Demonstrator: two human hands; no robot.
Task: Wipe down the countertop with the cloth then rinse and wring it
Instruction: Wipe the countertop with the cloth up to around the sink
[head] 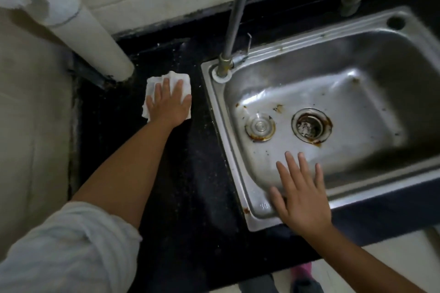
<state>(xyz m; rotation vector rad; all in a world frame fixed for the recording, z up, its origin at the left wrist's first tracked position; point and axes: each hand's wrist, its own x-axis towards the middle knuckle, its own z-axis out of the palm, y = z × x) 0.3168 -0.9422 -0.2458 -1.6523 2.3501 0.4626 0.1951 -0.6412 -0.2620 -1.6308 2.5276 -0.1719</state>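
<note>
Left of the sink point(240, 197), on the dark worktop point(190, 173), left hand point(170, 104) presses flat, fingers spread, on the white cloth point(166, 79), long axis pointing toward the wall. Right hand point(302, 192) rests splayed on the sink's front rim.

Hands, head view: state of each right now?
Left hand: open, palm flat, pressing the white cloth onto the black countertop.
Right hand: open, fingers spread, resting on the sink rim, holding nothing.

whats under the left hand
A white cloth, pressed flat by the left hand on the black countertop. The counter patch beneath the cloth is covered, so its state cannot be seen.
</note>
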